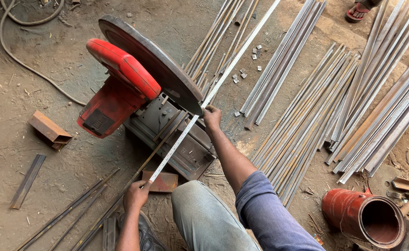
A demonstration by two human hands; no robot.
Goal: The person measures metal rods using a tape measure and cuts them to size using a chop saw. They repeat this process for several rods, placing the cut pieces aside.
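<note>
Head view: tape measure (176, 148) beside saw blade (153, 60).

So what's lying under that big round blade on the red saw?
Under the round blade a measuring tape lies along a thin metal bar on the saw's grey base, stretched between the left hand and right hand. The blade hides where tape and bar pass beneath it.

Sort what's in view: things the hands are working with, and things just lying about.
In use:
left hand
right hand
measuring tape
metal rod
chop saw

Lying about:
red pipe
rod piles
hose
metal offcut
</note>
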